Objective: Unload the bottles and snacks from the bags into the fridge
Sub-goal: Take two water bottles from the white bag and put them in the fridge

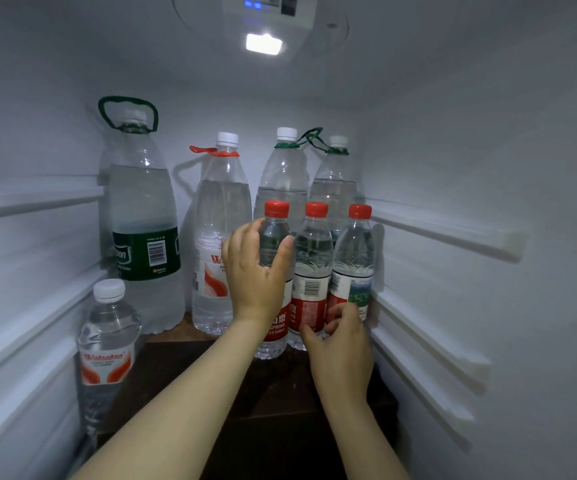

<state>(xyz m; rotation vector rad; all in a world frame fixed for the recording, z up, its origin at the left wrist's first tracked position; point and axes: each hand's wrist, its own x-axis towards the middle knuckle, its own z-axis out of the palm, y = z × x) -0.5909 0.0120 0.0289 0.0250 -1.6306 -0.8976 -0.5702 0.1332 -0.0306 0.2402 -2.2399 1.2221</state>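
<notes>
Left hand (256, 271) grasps the left red-cap bottle (275, 237) at mid-body, thumb and fingers wrapped round it. The bottle stands upright on the fridge (488, 150) shelf (183, 368), touching the middle bottle (311, 265). Right hand (340, 344) is low at the right bottle (353, 258), fingers curled on its label; can't tell if it grips or just steadies. Looks like lining up the front row. To do it well: keep bottles vertical, slide rather than lift, pack them snug toward the right wall, and avoid knocking the big bottles (221, 216) behind.
</notes>
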